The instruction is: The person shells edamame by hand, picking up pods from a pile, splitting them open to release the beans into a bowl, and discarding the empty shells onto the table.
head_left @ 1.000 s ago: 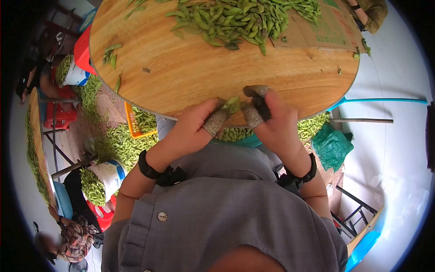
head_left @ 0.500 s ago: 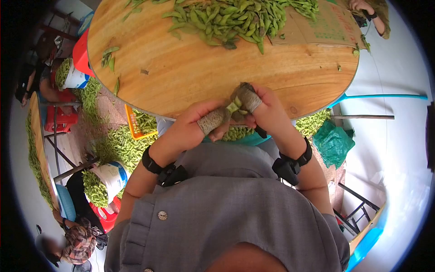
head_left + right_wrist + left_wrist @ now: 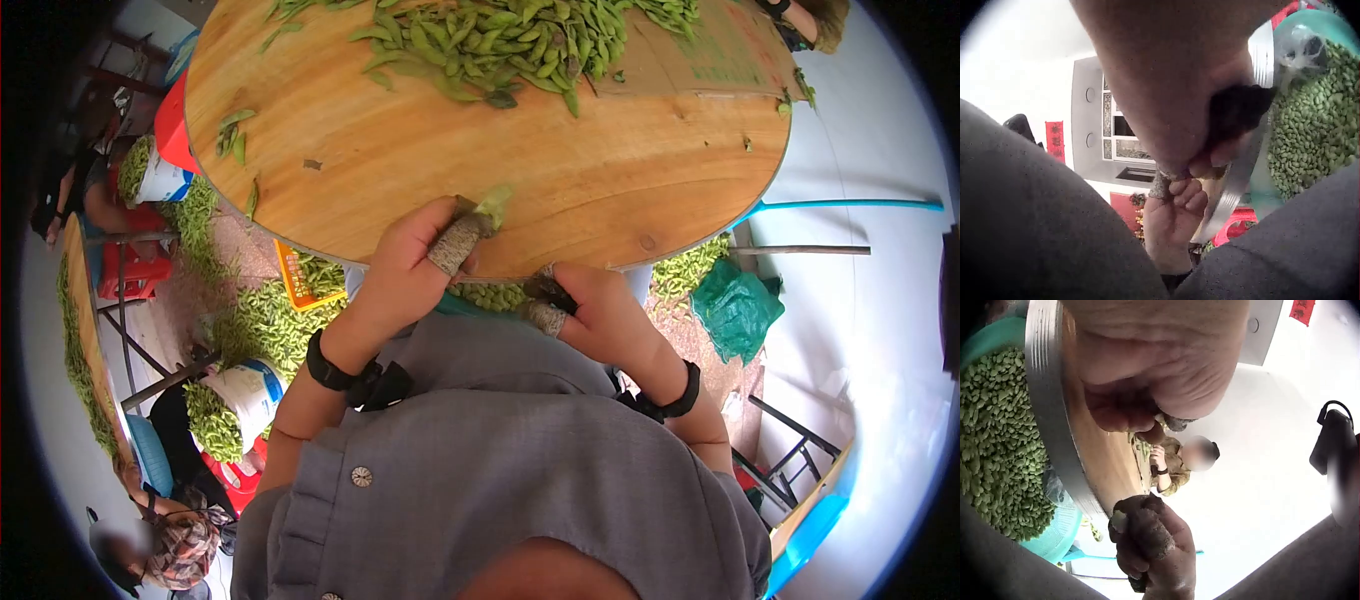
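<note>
Over the near edge of the round wooden table (image 3: 380, 150), my left hand (image 3: 408, 255) holds a pale green bean pod (image 3: 496, 203), blurred at its fingertips. A wrap (image 3: 456, 246) covers the left thumb. My right hand (image 3: 612, 312) is lower and to the right, apart from the left, its fingers curled beside the table edge. In the left wrist view it pinches a small pale green bean (image 3: 1119, 522). Below the edge stands a green basin (image 3: 1066, 530) full of shelled beans (image 3: 997, 437). A heap of bean pods (image 3: 500, 42) lies at the table's far side.
Flattened cardboard (image 3: 700, 62) lies under part of the heap. On the floor to the left are an orange crate (image 3: 293, 275), a white bucket (image 3: 245, 393) of pods and scattered pods. A green plastic bag (image 3: 738, 312) lies to the right. Other people sit around.
The hands met around a pod half a second ago and have now parted. My right hand has dropped toward the basin; my left has risen slightly over the table with the pod.
</note>
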